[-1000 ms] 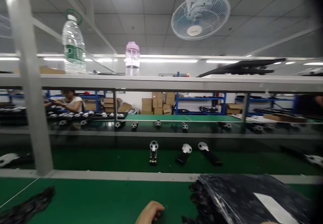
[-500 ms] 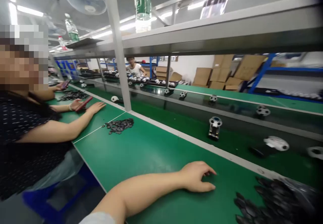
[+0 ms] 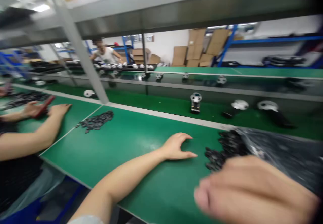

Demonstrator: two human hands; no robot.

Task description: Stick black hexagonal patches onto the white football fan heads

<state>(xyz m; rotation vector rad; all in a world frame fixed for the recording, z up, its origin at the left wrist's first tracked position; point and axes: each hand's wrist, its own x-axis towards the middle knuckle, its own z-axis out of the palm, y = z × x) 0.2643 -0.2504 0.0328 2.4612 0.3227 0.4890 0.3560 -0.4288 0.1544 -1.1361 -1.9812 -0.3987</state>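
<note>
My left hand point(image 3: 176, 146) rests on the green table point(image 3: 141, 133), thumb and fingers spread apart with nothing between them. To its right lies a pile of small black parts point(image 3: 232, 143) beside a clear plastic bag point(image 3: 282, 153). My right hand point(image 3: 242, 190) is large and blurred in the lower right, in front of the pile; its fingers are smeared, and whether it holds anything cannot be made out. Past the table's pale edge, a white-and-black football-patterned piece point(image 3: 196, 102) stands on the green belt, with similar pieces point(image 3: 239, 105) to its right.
A metal post point(image 3: 80, 49) rises at the table edge under a long shelf point(image 3: 161, 15). Another small black pile point(image 3: 97, 121) lies left. At far left a person's arm point(image 3: 32, 140) rests on the table, near a red phone point(image 3: 44, 107). Another person point(image 3: 107, 54) is across the line.
The view has swung right and down. My right hand has come into view at the lower right. The fingers of my left hand look more widely spread. The football-patterned pieces appear further left.
</note>
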